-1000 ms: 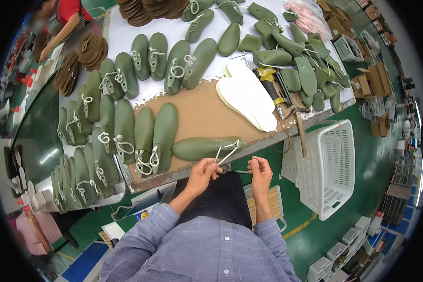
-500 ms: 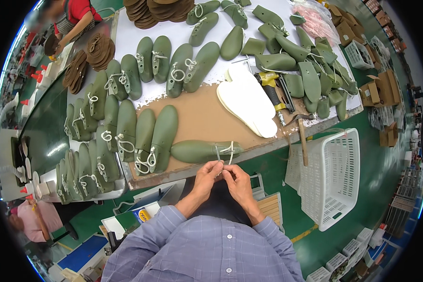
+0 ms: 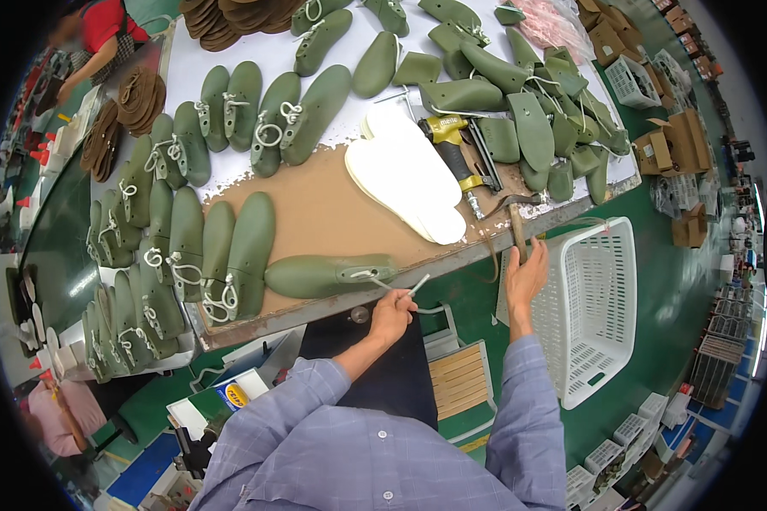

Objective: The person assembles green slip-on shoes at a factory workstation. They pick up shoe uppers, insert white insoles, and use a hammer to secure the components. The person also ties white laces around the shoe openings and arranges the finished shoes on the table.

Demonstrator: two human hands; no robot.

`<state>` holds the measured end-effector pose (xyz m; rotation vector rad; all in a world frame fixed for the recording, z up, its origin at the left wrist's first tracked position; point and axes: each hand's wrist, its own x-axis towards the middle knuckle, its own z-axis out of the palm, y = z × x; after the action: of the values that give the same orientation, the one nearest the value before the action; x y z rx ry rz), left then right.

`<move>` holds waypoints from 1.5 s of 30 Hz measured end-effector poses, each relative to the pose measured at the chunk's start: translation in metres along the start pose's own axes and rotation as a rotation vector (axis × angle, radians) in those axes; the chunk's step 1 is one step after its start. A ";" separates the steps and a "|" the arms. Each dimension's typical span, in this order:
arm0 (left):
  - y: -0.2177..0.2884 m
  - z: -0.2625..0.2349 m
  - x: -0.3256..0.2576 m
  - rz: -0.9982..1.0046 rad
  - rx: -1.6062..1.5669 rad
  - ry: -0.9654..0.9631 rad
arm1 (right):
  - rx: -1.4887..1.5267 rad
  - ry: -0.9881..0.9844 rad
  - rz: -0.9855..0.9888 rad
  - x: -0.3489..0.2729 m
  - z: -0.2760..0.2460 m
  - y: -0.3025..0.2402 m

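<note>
The left hand [image 3: 392, 317] pinches a thin white cord [image 3: 420, 284] running from a smooth green shoe last [image 3: 311, 276] lying along the near edge of the desk [image 3: 315, 217]. The right hand [image 3: 527, 277], half-curled, meets a wooden-handled metal hammer [image 3: 517, 223]; grip unconfirmed.

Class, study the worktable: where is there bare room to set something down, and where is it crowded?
The widest free patch is the brown surface, bordered by the crosswise green last in front, paired lasts leftward and white sole-shaped pieces rightward. The far right is crowded: heaped lasts lie beside the yellow-and-black tool.
</note>
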<state>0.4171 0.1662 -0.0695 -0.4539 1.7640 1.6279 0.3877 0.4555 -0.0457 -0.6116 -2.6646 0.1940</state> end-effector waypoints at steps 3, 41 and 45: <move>0.006 0.008 -0.001 -0.003 0.068 0.072 | 0.052 -0.213 0.063 0.019 0.020 0.025; -0.019 -0.003 0.017 -0.263 -0.565 -0.234 | 0.578 -0.605 -0.231 -0.105 -0.054 -0.084; -0.024 -0.005 0.020 -0.273 -0.601 -0.262 | 0.688 -0.598 -0.214 -0.100 -0.078 -0.087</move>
<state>0.4178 0.1618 -0.1012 -0.6819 0.9552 1.8959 0.4684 0.3369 0.0101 -0.0343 -2.8815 1.3357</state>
